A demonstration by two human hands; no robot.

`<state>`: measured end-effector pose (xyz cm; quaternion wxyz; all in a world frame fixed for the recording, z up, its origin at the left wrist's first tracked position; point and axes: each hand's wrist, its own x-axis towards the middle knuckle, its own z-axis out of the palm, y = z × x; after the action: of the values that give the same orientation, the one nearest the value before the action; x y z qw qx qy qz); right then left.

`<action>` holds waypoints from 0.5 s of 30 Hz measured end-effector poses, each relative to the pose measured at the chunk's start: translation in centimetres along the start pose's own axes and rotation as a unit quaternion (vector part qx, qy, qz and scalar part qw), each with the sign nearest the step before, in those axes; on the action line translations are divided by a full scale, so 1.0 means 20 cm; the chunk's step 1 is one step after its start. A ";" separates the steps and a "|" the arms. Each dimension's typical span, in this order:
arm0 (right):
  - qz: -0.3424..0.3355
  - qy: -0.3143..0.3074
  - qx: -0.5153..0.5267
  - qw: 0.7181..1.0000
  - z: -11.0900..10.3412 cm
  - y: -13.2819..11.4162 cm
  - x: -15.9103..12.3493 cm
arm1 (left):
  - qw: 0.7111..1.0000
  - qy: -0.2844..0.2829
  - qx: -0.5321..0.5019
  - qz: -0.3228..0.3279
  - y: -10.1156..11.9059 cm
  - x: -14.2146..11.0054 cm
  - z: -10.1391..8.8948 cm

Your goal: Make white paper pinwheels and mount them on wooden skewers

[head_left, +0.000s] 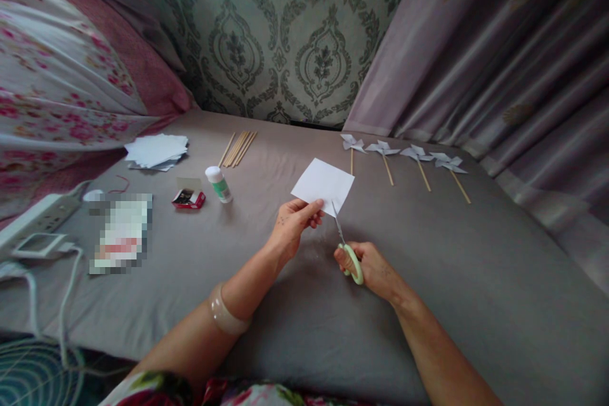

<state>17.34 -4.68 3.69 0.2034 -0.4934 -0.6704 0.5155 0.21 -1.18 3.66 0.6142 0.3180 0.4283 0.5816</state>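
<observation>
Between the thumb and fingers of my left hand (295, 221) is a white square sheet of paper (321, 183), gripped by its lower left edge. My right hand (368, 266) holds scissors (354, 264) with pale green handles, thumb and fingers in the loops. The scissor blades point up and reach the paper's near corner, one blade lying over its surface. Whether they have cut into it I cannot tell. Beyond the paper, to the right, several white paper pinwheels (416, 153) on wooden sticks lie in a row.
A glue stick (219, 184), a small red box (189, 196) and several wooden sticks (240, 148) lie left of the paper. Farther left are a stack of white paper (157, 151), a blurred packet (122, 235) and a power strip (40, 222) with cables. A grey sheet (285, 342) covers the surface.
</observation>
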 end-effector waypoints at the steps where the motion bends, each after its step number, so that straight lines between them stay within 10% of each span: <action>1: 0.002 0.001 -0.002 1.000 0.00 0.00 0.00 | 1.000 0.000 0.001 0.000 0.00 0.00 0.00; 15: 0.013 0.035 -0.040 0.998 0.02 0.00 0.01 | 1.000 0.006 0.001 0.002 0.00 0.00 -0.01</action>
<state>16.90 -4.67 3.47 0.1996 -0.5279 -0.6765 0.4730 0.08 -1.16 3.65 0.6100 0.3157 0.4322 0.5844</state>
